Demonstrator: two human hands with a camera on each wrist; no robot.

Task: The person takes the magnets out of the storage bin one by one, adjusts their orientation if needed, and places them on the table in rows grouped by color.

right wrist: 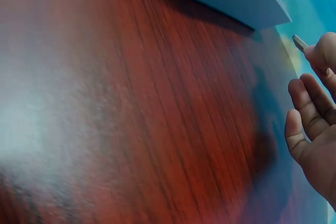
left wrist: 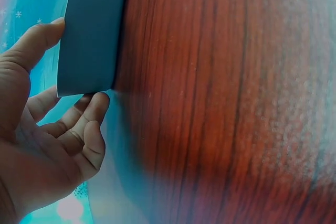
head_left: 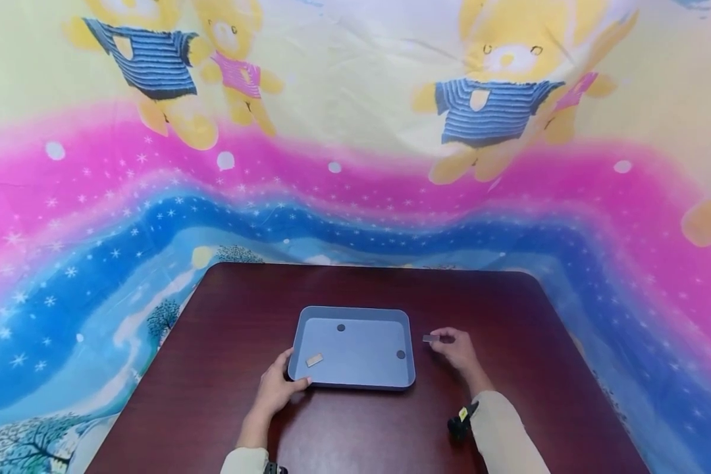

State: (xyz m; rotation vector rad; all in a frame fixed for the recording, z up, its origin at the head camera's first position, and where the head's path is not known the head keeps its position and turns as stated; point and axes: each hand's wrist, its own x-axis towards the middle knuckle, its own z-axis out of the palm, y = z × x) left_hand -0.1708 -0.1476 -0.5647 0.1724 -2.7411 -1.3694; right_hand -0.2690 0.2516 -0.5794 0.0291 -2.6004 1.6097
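A shallow grey-blue rectangular tray (head_left: pixel 358 359) lies on the table. My left hand (head_left: pixel 274 390) holds its near-left corner, with the thumb at the front rim and the other fingers against the left side; the left wrist view shows these fingers curled by the tray wall (left wrist: pixel 92 35). To the right of the tray, my right hand (head_left: pixel 461 354) pinches a small flat rectangular grey piece (head_left: pixel 430 338) between thumb and forefinger. Its narrow end (right wrist: pixel 299 42) shows in the right wrist view. Inside the tray lie a small beige rectangular piece (head_left: pixel 314 359) and two dark round discs, one far (head_left: pixel 340 328), one right (head_left: pixel 401 355).
The dark red-brown wooden table (head_left: pixel 243 309) has rounded far corners. Behind and beside it hangs a cloth (head_left: pixel 355 184) printed with bears and snowflakes. A black device (head_left: pixel 461 421) is strapped at the right wrist.
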